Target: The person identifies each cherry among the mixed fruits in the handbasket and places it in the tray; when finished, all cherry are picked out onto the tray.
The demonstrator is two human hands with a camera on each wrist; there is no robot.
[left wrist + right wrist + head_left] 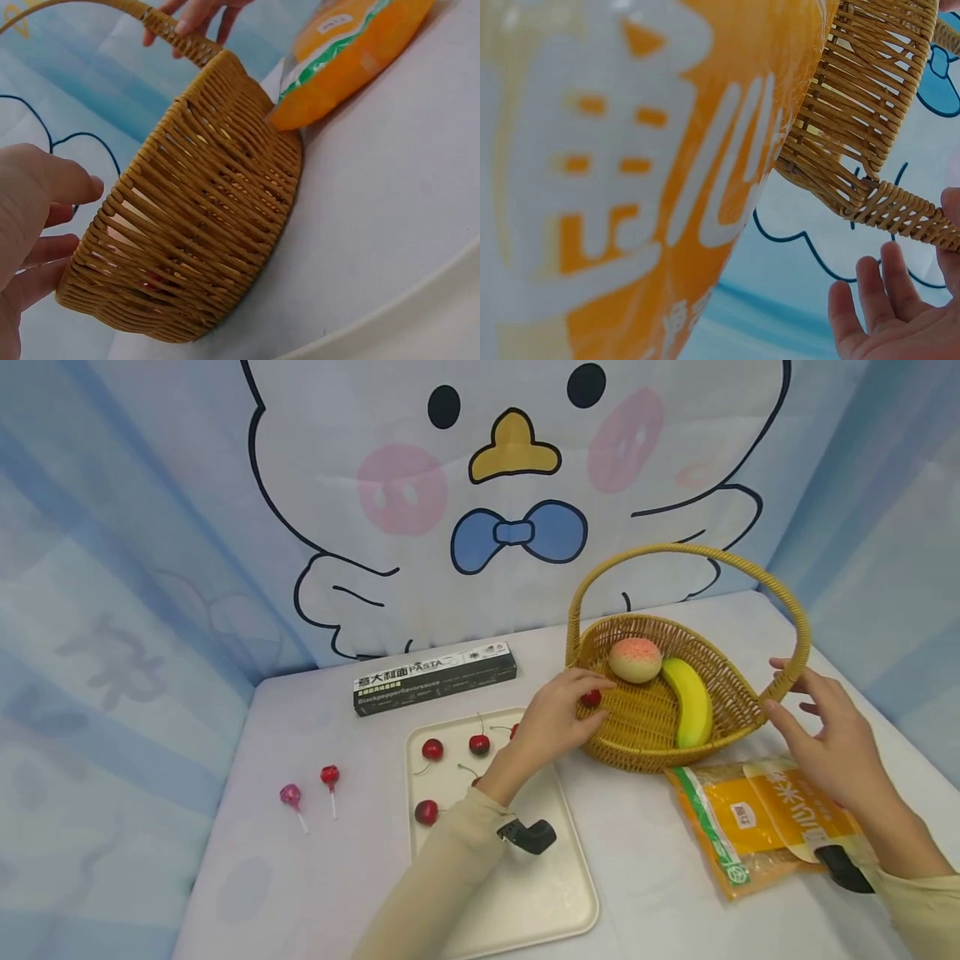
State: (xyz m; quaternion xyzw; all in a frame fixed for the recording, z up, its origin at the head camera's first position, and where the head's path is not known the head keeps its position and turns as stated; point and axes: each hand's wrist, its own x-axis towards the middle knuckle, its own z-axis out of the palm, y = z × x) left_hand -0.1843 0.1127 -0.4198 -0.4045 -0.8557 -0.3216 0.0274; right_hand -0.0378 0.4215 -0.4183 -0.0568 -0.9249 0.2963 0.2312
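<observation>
In the head view my left hand reaches over the left rim of a wicker basket, thumb and fingers spread apart. A red cherry shows between its fingertips and thumb; in the left wrist view a red spot shows through the weave, low in the basket. My right hand holds the base of the basket's handle between thumb and index finger, its other fingers loose. Inside the basket lie a peach and a banana.
Several cherries lie on a cream tray, partly under my left forearm. A yellow-orange food packet sits before the basket. A pasta box stands at the back; two lollipops lie at left.
</observation>
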